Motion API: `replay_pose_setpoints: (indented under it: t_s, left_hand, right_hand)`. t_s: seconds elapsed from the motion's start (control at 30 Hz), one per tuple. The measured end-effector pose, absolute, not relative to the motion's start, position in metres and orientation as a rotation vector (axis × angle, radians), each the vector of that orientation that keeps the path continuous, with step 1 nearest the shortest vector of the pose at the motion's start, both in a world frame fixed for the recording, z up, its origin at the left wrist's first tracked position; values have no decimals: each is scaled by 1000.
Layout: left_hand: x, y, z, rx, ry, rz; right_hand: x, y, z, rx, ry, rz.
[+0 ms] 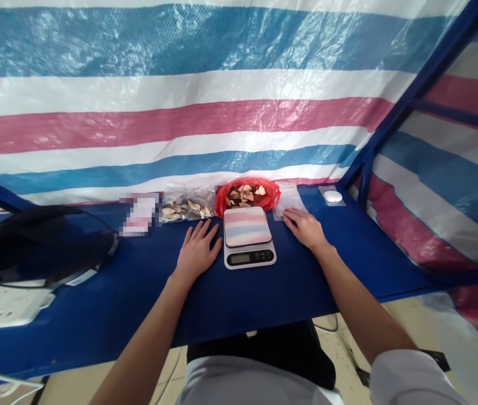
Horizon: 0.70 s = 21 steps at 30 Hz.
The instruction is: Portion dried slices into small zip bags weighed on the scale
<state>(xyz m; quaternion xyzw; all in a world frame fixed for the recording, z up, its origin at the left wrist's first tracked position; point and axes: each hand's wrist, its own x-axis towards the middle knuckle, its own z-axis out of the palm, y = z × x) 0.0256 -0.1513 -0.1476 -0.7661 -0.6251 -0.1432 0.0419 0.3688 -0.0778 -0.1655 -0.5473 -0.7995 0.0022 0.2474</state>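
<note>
Evidently, left of the scale [247, 232], the left hand [197, 251] is lying palm-down, splayed and holding nothing, the scale's button marks [263, 255] are looking illegibly small, and, to the scale's right, the right hand [305, 228], loosely spread, is touching a clear bag [290, 195], probably light, limp, slippery, best pinched by an edge.

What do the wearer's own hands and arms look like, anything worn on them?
The left hand and right hand are bare, with no gloves, rings or markings that I can make out. The left forearm and right forearm are uncovered, no watch or cable visible. A loose light-grey sleeve shows on the right arm.
</note>
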Motion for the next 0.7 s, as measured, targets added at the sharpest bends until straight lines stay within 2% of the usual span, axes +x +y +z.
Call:
replay_pose_setpoints:
  t_s: [0.43,0.57,0.7]
  left_hand:
    - [24,-149,-151,-2361,-1911,-536]
    - [22,-148,-152,-2344,-1906,-680]
    - [23,-147,-146,-2329,-1871,-901]
  right_hand:
    - [361,-85,-149,-1582,-1957,4]
    - [362,-90,-135,-1580,-1848,9]
    - [365,-95,-115,-1519,-1789,158]
